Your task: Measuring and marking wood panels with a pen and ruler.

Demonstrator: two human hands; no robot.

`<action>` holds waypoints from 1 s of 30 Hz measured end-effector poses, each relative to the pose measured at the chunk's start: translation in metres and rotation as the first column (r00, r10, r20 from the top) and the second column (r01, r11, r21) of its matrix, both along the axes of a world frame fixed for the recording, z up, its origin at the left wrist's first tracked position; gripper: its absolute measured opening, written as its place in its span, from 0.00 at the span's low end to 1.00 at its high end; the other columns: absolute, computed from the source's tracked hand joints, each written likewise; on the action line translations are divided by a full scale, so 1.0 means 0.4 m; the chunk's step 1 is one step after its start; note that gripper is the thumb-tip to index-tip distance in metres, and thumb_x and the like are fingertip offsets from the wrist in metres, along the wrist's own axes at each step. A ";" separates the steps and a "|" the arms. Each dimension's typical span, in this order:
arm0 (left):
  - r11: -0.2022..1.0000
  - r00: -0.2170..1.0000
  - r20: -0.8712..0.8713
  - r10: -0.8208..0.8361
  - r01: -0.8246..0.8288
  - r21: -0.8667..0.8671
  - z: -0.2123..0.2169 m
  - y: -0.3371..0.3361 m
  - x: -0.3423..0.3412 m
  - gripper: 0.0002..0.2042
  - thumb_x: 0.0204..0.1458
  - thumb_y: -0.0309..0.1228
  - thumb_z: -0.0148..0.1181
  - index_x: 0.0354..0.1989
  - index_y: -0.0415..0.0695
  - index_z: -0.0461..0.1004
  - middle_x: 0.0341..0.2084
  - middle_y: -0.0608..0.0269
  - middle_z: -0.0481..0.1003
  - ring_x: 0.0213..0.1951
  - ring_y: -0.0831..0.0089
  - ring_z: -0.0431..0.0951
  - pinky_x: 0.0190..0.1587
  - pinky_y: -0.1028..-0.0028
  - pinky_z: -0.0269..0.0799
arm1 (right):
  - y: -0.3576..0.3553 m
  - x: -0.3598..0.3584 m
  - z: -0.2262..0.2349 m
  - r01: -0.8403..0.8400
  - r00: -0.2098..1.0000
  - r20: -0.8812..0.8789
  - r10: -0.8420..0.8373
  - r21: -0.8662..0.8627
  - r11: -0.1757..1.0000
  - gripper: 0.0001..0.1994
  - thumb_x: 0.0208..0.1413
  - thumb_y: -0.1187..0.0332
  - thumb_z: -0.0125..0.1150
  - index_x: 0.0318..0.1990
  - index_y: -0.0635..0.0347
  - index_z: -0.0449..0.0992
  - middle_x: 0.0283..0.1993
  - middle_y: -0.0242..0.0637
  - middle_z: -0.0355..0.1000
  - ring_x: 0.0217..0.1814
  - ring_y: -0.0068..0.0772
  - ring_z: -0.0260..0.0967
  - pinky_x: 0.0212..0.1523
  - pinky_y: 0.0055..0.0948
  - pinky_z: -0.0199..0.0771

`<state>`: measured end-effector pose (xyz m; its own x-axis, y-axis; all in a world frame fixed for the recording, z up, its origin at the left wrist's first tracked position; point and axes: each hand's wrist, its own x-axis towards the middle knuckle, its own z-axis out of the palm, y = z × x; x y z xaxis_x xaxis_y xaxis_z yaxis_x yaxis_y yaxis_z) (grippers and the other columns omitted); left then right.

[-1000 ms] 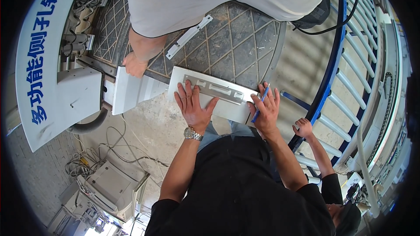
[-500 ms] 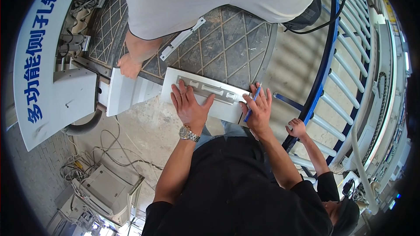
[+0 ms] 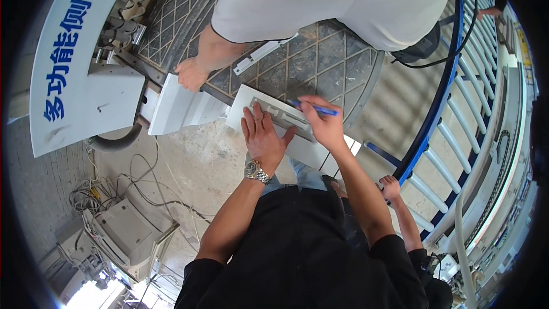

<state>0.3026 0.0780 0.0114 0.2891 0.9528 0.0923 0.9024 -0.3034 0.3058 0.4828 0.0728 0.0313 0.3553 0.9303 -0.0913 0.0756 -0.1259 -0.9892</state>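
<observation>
White profile panel (image 3: 297, 131) — lying across the edge of a patterned metal platform (image 3: 337, 57). Left hand (image 3: 262, 137) flat on it, fingers spread, holding nothing. Right hand (image 3: 323, 123) pinching a blue pen (image 3: 313, 109) over the panel. Beyond — a co-worker's hand (image 3: 190, 74) on a second white panel (image 3: 180, 109).

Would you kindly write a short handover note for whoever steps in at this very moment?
Left hand: flat on the white panel, holding it down.
Right hand: grips a blue pen, tip over the panel's slotted strip.
Panel lies on the patterned round platform; a co-worker's hand holds a second white panel beside it.
Done: panel laid and steadied.
Left: no pen marks visible yet.
</observation>
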 end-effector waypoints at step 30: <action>1.000 0.999 0.034 0.024 -0.024 0.015 0.007 0.004 0.006 0.39 0.42 0.52 0.77 0.52 0.28 0.74 0.68 0.36 0.64 0.72 0.32 0.57 0.73 0.42 0.53 | 0.128 -0.045 -0.015 -0.269 0.958 0.072 0.279 -0.128 0.955 0.09 0.58 0.67 0.70 0.43 0.60 0.86 0.33 0.41 0.84 0.31 0.25 0.81 0.35 0.28 0.79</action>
